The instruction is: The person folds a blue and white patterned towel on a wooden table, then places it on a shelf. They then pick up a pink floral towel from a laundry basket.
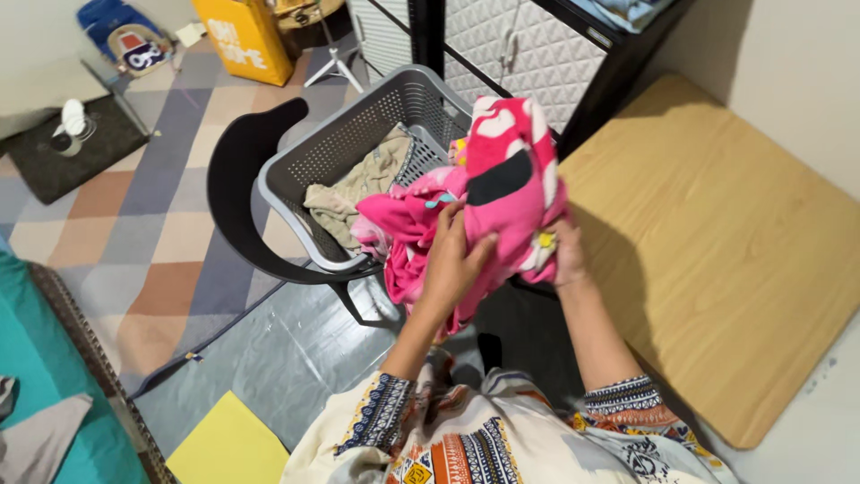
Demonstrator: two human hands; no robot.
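While my left hand (452, 255) and right hand (563, 254) both gripped the bunched pink-and-white patterned cloth garment (488, 202), I held it just over the grey perforated plastic laundry basket (336, 152) on the black chair (235, 193), beside the light wooden tabletop (717, 251).

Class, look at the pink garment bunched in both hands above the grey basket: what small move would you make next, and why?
Probably draw the hands apart to open the cloth out. The pink garment is crumpled between the left hand and right hand, part of it trailing over the rim of the grey basket. The wooden board beside it is a flat surface to lay it on.
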